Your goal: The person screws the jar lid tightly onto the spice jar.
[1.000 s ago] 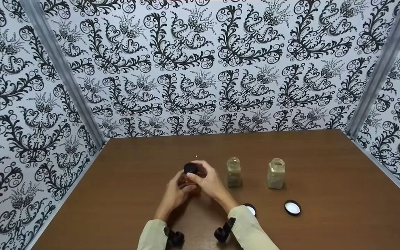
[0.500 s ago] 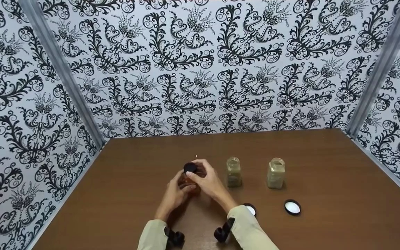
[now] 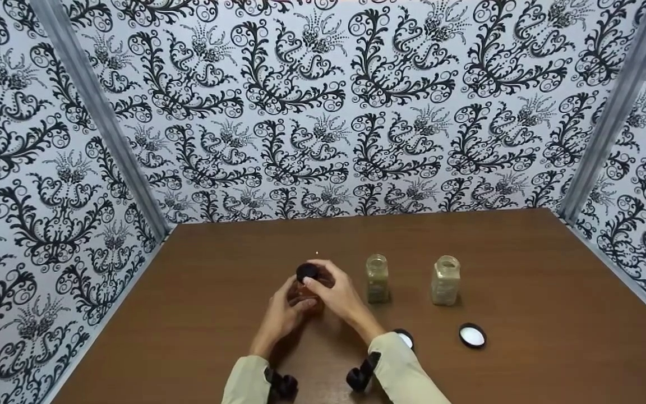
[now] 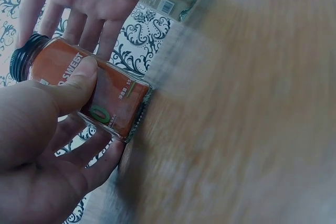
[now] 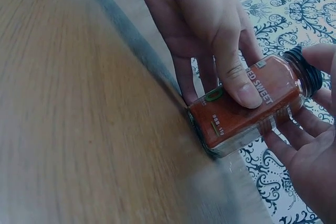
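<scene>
Between both hands stands a square glass spice jar [image 5: 278,80] of orange-red powder, labelled "SWEET", with a ridged black screw lid [image 3: 307,272] on top. My left hand [image 3: 285,316] grips the jar's body, its thumb [image 4: 81,82] pressed across the label. At the lid, my right hand [image 3: 341,294] pinches the ridged edge between thumb and fingers. The jar's base sits right at the tabletop in both wrist views. In the head view the hands cover most of its body.
Right of the hands stand two lidless glass jars, a greenish one [image 3: 378,285] and a paler one [image 3: 445,285]. Two black lids with white liners lie nearer: one lid [image 3: 473,335] in front of the paler jar, another lid [image 3: 405,339] beside the right sleeve. Patterned walls enclose the brown table [image 3: 233,252].
My right thumb has shifted slightly to the right along the lid's edge. The left hand and the jar keep their place.
</scene>
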The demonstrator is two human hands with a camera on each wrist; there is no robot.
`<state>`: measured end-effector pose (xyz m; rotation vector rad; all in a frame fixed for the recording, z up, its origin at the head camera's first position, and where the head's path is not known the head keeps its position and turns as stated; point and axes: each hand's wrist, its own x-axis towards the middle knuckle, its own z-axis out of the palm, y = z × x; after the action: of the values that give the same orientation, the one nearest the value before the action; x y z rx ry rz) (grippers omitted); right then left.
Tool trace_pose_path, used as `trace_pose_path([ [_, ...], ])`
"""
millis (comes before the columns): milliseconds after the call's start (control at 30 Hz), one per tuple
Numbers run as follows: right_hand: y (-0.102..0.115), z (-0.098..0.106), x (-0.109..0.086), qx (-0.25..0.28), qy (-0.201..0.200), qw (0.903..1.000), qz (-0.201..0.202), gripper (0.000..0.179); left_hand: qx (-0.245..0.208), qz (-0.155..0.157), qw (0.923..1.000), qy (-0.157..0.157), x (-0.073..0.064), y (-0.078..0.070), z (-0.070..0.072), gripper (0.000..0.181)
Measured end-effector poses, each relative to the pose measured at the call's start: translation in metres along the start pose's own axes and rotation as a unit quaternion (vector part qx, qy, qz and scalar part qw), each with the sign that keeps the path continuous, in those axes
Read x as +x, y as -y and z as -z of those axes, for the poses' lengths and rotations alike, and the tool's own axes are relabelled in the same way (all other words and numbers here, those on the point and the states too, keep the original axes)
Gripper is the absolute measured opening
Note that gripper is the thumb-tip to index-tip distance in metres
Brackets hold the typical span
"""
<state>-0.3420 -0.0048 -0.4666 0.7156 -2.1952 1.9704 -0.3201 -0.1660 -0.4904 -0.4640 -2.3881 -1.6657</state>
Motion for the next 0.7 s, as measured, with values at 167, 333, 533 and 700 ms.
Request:
trace_pose_path([
  [167, -0.0033, -0.0013, 0.002, 0.014, -0.005, 0.9999, -0.004, 0.038, 0.006, -0.002, 1.0, -0.002, 0.0008, 0.0016, -0.0001, 0.054],
  [333, -0.0017, -0.0013, 0.002, 0.016, 0.001, 0.9999, -0.002, 0.042, 0.013, -0.005, 0.9999, 0.004, 0.0015, 0.0018, 0.0, 0.055],
  [533, 0.002, 0.0014, -0.001, 0.009, 0.016, 0.9998, 0.0, 0.041, 0.026, 0.001, 0.9996, 0.011, 0.0004, 0.0017, 0.0007, 0.061],
  [700, 0.0007, 0.0009, 0.0006, 0.023, 0.01, 0.9996, 0.013, 0.039, 0.037, -0.007, 0.9992, 0.012, 0.0014, 0.0029, 0.0009, 0.064],
])
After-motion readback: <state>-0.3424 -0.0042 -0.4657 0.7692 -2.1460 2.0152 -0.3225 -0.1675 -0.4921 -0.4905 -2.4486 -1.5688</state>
